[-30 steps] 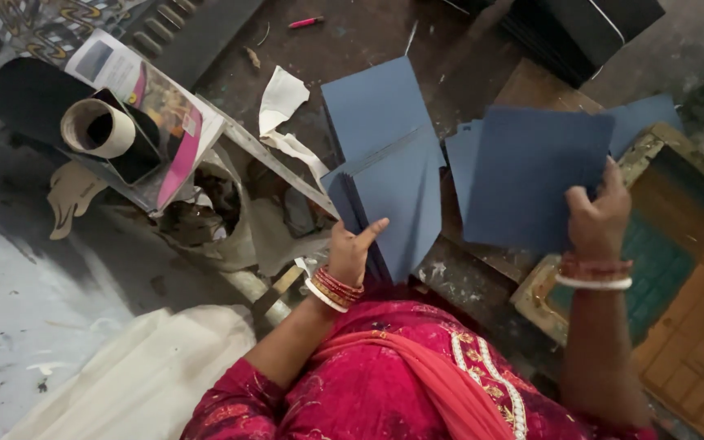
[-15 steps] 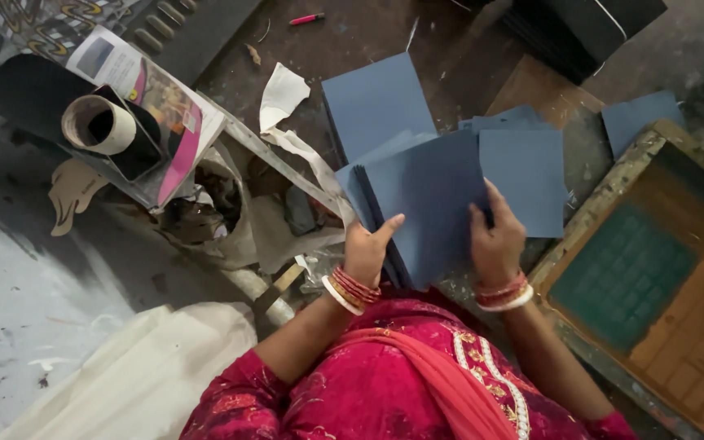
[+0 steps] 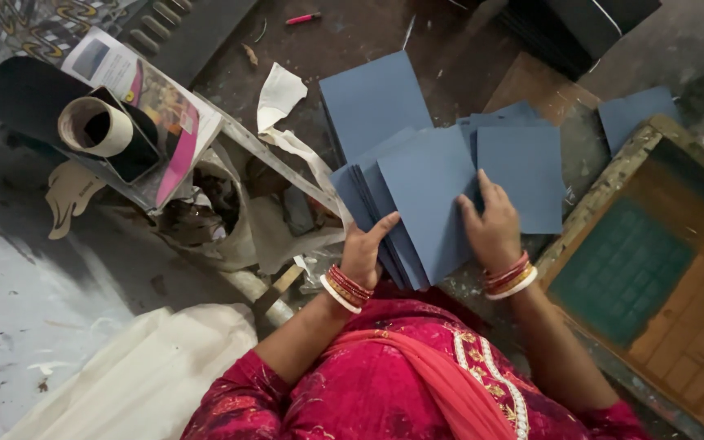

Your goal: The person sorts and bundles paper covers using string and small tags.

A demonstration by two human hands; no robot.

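Note:
My left hand [image 3: 366, 248] grips the lower edge of a fanned stack of blue-grey card sheets [image 3: 417, 195], thumb on top. My right hand [image 3: 492, 228] lies flat on the right side of that same stack, fingers spread over the top sheet. More blue sheets lie around it: one flat behind the stack [image 3: 372, 94], another to the right [image 3: 527, 175], partly under my right hand. Both wrists wear red and white bangles.
A wooden-framed printing screen with green mesh [image 3: 625, 265] lies at the right. At the left are a cardboard tube [image 3: 95, 126], a black roll, a magazine [image 3: 152, 98] and scrap paper [image 3: 279, 94]. White cloth [image 3: 140, 375] lies lower left. A dark stack [image 3: 580, 28] sits top right.
My right hand brought a blue sheet from the right, over the screen frame, onto the stack held by my left hand, and now rests flat on it.

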